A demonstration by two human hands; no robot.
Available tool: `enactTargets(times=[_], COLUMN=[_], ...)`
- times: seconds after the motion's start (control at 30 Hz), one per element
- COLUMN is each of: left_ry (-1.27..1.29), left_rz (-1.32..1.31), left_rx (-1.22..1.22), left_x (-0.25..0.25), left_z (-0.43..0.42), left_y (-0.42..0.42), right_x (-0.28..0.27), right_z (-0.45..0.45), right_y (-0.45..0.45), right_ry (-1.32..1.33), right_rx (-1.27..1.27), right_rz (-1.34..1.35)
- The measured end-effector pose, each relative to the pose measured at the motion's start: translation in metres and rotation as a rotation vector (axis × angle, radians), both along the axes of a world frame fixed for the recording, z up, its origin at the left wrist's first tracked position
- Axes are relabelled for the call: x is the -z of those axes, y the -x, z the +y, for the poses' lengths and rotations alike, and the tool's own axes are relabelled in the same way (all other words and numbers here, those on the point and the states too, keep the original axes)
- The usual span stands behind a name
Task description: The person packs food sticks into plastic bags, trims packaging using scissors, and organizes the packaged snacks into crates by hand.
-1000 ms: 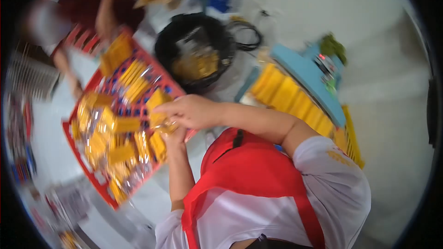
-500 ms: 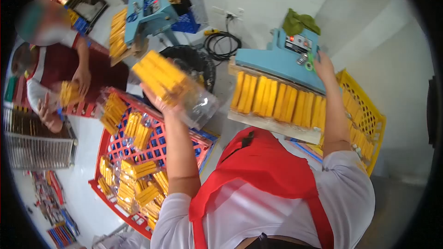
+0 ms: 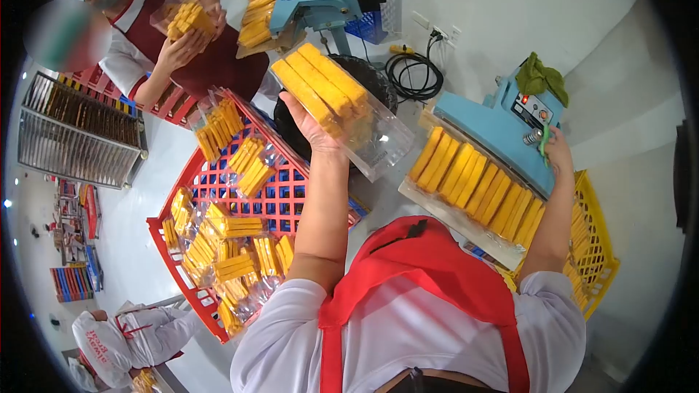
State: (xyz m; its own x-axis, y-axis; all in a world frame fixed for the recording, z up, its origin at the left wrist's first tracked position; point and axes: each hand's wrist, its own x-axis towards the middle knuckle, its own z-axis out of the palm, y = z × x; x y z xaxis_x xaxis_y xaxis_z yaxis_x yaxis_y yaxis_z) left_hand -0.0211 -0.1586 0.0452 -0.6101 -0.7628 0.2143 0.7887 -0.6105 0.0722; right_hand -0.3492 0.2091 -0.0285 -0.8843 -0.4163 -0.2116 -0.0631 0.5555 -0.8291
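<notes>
My left hand holds up a clear plastic bag of yellow sticks, with the bag's loose end hanging toward the right. At the blue bag sealer, the fingers of my right hand are closed on green-handled scissors, close to a metal knob. A row of yellow sticks lines the sealer's front board. Left of my forearm, a red crate holds several bagged portions of sticks.
A yellow crate of sticks stands right of the sealer. A second blue sealer is at the back, near a black-lined bin. A co-worker holds a bag across from me; another person is lower left. A cable lies coiled by the wall.
The view has turned, shifting the scene rightward. My right hand has closed on the scissors, which sit more upright. The co-worker's hands have come together around a bag.
</notes>
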Motion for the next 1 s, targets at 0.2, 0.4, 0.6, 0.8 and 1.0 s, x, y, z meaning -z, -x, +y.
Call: enactTargets(times=[0.2, 0.4, 0.6, 0.8, 1.0], left_ry=[-0.04, 0.057, 0.156, 0.214, 0.16], left_rz=[-0.042, 0.067, 0.027, 0.108, 0.002], left_rx=[-0.178, -0.12, -0.174, -0.088, -0.172], left_x=[0.005, 0.009, 0.004, -0.003, 0.014], left_z=[-0.016, -0.017, -0.011, -0.004, -0.005], left_y=[-0.023, -0.032, -0.037, -0.037, -0.038], right_x=[-0.109, -0.104, -0.109, -0.107, -0.1], right_z=[-0.023, -0.108, -0.135, -0.144, -0.146], right_y=[-0.117, -0.212, -0.245, -0.251, -0.253], right_ry=[0.498, 0.229, 0.312, 0.416, 0.462], right_rx=[-0.375, -1.129, -1.037, -1.011, -0.962], right_rz=[-0.138, 0.091, 0.067, 0.11, 0.129])
